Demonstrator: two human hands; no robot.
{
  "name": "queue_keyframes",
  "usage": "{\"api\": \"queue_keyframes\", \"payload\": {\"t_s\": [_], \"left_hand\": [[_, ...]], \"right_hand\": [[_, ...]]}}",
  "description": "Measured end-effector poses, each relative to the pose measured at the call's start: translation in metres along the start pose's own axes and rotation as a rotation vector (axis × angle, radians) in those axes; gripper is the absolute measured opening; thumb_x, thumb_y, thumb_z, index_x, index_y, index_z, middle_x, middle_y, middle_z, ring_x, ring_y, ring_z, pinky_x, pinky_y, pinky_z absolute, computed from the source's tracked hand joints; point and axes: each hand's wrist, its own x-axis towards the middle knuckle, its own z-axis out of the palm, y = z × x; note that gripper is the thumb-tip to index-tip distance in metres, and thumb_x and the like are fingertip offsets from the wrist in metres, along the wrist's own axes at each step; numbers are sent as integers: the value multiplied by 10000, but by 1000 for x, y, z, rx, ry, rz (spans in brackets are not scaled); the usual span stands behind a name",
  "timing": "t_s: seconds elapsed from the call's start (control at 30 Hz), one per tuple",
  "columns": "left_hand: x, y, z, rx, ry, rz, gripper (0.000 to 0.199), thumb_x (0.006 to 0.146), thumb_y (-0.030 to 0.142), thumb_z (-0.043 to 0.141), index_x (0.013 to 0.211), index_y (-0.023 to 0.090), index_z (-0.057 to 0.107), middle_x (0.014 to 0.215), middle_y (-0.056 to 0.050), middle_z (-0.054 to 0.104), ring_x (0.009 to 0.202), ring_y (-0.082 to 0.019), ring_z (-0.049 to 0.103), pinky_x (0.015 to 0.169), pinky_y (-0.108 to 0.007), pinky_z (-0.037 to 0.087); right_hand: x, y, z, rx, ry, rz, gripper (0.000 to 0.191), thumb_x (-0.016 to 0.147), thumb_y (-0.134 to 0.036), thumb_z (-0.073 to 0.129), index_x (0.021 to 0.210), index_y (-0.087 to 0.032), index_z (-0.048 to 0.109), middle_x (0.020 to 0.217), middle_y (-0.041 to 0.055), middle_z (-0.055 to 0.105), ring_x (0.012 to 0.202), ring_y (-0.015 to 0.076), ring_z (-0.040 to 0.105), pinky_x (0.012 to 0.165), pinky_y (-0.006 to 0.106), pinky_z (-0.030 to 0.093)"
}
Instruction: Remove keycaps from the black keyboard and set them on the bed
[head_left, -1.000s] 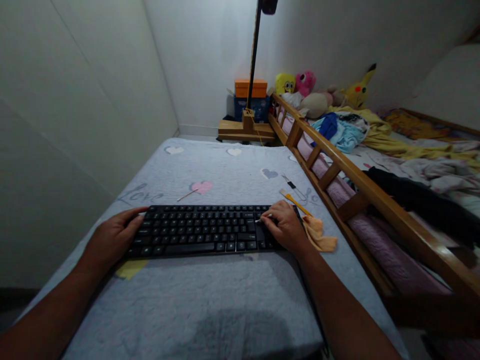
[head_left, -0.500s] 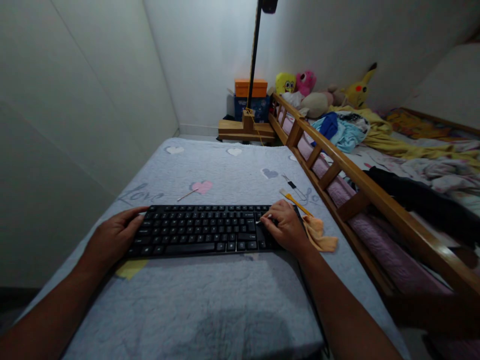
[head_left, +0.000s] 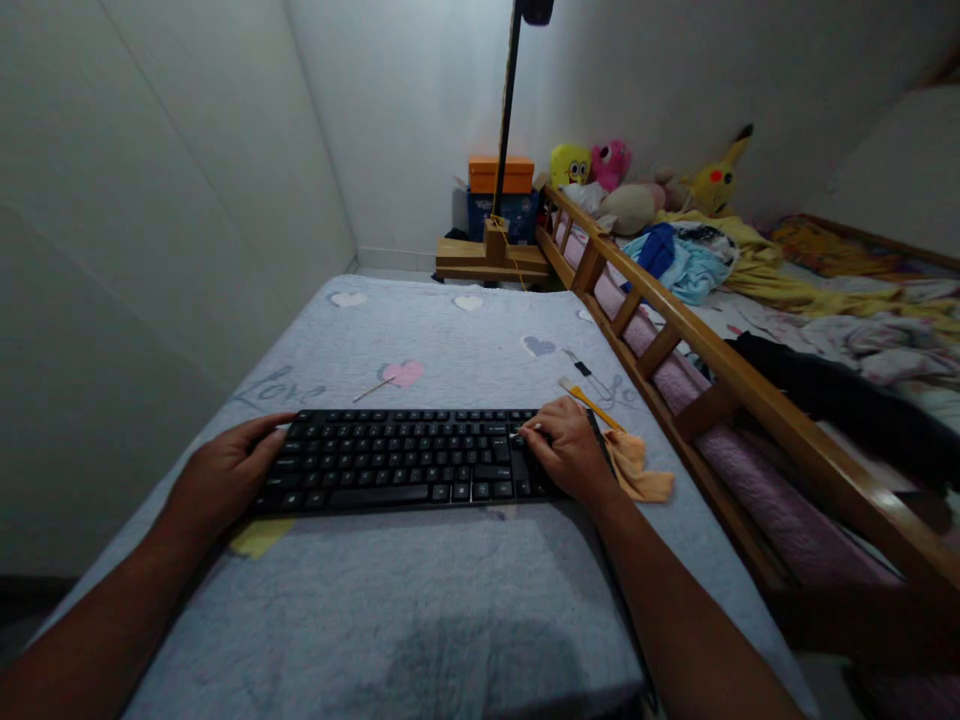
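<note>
A black keyboard (head_left: 390,460) lies flat on the cloth-covered surface. Its left end is gripped by my left hand (head_left: 229,462), thumb on top near the edge and fingers along the far side. Over the right part of the keys, my right hand (head_left: 566,445) pinches a cotton swab (head_left: 527,430), whose white tip points left at the keys beside the main block. The hand hides most of the keyboard's right end. Another cotton swab (head_left: 373,389) rests on the cloth beyond the keyboard.
Right of the keyboard are an orange cloth (head_left: 637,468), a yellow-handled brush (head_left: 596,405) and a thin metal tool with a black middle (head_left: 583,369). A wooden bed rail (head_left: 667,315) borders the right side. A dark pole on a wooden base (head_left: 491,262) stands at the far end.
My right hand has shifted the swab tip slightly away from me along the keys. My left hand and the keyboard stay in place.
</note>
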Motion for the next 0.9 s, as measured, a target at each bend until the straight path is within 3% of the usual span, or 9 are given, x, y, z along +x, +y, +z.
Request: {"api": "queue_keyframes", "payload": {"t_s": [0.67,0.9], "left_hand": [[-1,5,-2,-8,-9,-26,561,795,507,409,1197,196,647,1138,-84,697,1051,-254,631,919,-351,466],[-2,6,-1,-14,1,-15,563,796,509,408,1198,195,646,1139,-81,697,1048,-253,630,922,-354,465]], "right_hand": [[-2,-2,-7,16,-75,-55,154,842,-153,610,704,-193,663,715,20,633,820,189,517,803,364,359],[-5,11,-14,27,-91,-62,151,851,-161,596,712,-194,645,716,20,626,802,185,527,784,360,381]]}}
